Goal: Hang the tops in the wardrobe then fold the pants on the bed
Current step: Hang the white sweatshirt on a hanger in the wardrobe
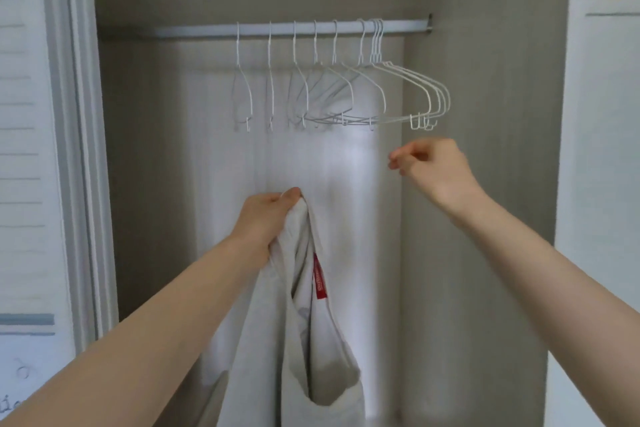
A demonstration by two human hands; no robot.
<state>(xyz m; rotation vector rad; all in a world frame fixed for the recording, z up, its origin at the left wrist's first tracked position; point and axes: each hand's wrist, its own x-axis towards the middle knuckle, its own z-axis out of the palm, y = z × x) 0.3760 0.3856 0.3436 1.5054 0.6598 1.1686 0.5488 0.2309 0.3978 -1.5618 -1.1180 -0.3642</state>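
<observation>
My left hand [266, 215] grips a pale cream top [277, 340] by its upper edge; the top hangs down in front of the wardrobe and shows a red label [320, 276] inside. My right hand [433, 170] is raised just below the rightmost white wire hangers [415, 97], fingers curled with nothing in them, a short gap under the hanger bar. Several white wire hangers hang on the rail [294, 28]. One hanger near the middle carries a white garment [325, 94].
The wardrobe is an open alcove with beige walls. A white door frame [79, 149] borders it on the left and a white panel [602, 184] on the right. A pale curtain-like fabric [346, 163] hangs behind the hangers.
</observation>
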